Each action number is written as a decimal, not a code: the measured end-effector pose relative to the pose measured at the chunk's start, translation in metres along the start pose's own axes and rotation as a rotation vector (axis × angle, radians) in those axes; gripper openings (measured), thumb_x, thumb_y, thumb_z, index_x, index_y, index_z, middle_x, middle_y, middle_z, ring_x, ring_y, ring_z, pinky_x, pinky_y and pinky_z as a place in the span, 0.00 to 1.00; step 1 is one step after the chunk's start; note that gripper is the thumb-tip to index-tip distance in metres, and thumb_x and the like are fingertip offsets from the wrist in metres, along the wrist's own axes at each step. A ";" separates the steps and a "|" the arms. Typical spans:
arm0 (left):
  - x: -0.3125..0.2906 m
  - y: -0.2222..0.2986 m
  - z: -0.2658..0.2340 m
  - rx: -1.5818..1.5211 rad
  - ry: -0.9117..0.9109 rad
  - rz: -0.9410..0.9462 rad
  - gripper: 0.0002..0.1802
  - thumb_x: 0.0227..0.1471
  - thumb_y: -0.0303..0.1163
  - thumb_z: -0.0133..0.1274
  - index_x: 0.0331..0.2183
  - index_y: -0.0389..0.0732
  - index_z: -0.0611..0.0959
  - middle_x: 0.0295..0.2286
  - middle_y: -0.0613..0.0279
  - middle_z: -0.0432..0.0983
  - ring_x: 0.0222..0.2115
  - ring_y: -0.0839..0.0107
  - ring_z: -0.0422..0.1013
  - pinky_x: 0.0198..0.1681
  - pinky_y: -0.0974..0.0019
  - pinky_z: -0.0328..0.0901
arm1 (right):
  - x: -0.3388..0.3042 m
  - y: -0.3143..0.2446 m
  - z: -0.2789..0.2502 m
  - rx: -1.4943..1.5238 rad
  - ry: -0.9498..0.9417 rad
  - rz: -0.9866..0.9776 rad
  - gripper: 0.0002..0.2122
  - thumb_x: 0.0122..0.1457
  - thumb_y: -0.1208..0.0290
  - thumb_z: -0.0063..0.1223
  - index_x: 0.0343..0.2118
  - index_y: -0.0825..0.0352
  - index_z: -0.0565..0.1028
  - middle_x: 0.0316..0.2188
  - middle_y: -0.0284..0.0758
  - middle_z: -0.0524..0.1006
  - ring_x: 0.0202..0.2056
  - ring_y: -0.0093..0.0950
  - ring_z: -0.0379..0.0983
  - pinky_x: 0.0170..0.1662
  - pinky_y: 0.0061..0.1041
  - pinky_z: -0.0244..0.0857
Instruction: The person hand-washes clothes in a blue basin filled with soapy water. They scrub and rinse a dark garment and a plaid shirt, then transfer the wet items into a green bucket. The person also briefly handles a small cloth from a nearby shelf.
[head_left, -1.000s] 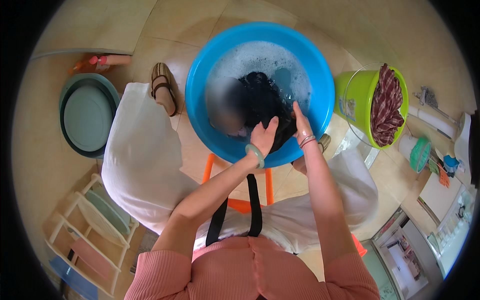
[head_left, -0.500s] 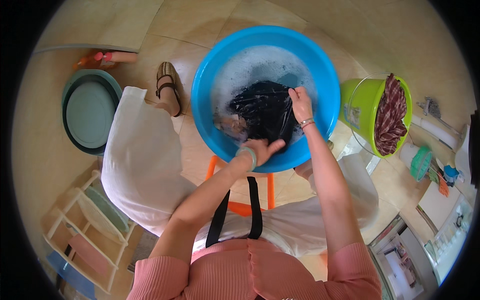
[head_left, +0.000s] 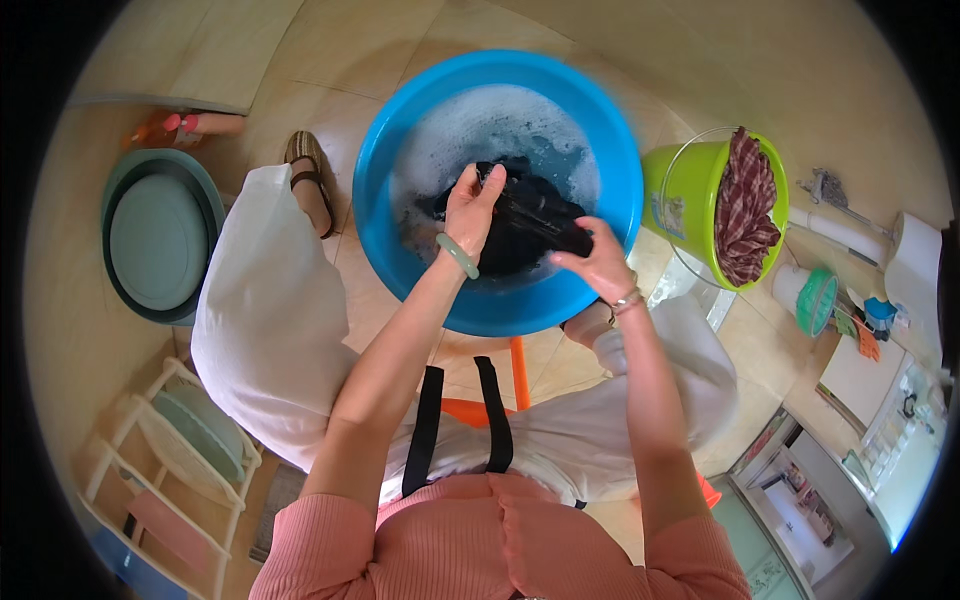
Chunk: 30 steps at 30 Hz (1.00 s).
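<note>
A round blue basin [head_left: 376,165] holds sudsy water [head_left: 480,110] and a wet black cloth [head_left: 530,245], partly sunk. My left hand [head_left: 470,212], with a pale green bangle at its wrist, pinches the far left part of the cloth between thumb and fingers. Toward the basin's near right side, my right hand [head_left: 594,262] grips another part of it. A bunched fold of the cloth stretches between both hands, just above the water. How far the rest reaches underwater is hidden.
A lime green bucket [head_left: 690,185] with a maroon checked cloth [head_left: 747,210] over its rim stands to the right. Stacked grey-green basins [head_left: 160,235] are at the left, near a white rack [head_left: 120,440]. An orange stool [head_left: 470,412] shows beneath me.
My left hand has gone from the cloth's near edge to its far left part and closed on it. My right hand has moved nearer to me. The whole view has shifted slightly.
</note>
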<state>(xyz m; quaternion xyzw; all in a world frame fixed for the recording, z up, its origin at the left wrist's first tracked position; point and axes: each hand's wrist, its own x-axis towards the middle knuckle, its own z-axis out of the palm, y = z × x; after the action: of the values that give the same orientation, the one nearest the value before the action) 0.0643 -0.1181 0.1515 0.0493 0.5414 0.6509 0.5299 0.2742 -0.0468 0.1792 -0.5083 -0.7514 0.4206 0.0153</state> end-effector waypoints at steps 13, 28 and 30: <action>-0.020 -0.016 -0.002 -0.130 -0.070 -0.298 0.35 0.54 0.54 0.50 0.59 0.51 0.64 0.61 0.62 0.50 0.60 0.70 0.52 0.59 0.64 0.51 | -0.001 -0.102 0.060 0.234 0.097 -0.438 0.22 0.51 0.78 0.53 0.51 0.65 0.65 0.37 0.39 0.75 0.33 0.33 0.75 0.37 0.25 0.70; -0.015 -0.083 -0.008 -0.020 0.347 -0.274 0.16 0.53 0.42 0.54 0.33 0.36 0.81 0.28 0.65 0.75 0.29 0.75 0.69 0.35 0.71 0.63 | 0.024 -0.045 0.100 -0.072 0.292 -0.103 0.16 0.62 0.64 0.44 0.20 0.67 0.72 0.19 0.50 0.73 0.23 0.49 0.72 0.26 0.45 0.66; -0.007 -0.078 -0.020 -0.019 0.371 -0.307 0.15 0.54 0.43 0.52 0.24 0.42 0.76 0.19 0.68 0.70 0.20 0.76 0.64 0.27 0.68 0.63 | -0.007 -0.078 0.103 0.078 0.258 -0.379 0.12 0.59 0.67 0.48 0.21 0.67 0.69 0.18 0.48 0.72 0.21 0.49 0.71 0.25 0.44 0.65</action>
<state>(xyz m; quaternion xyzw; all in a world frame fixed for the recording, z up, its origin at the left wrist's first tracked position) 0.1042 -0.1475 0.0879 -0.1589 0.6244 0.5655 0.5148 0.1725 -0.1255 0.1658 -0.4065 -0.8084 0.3707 0.2096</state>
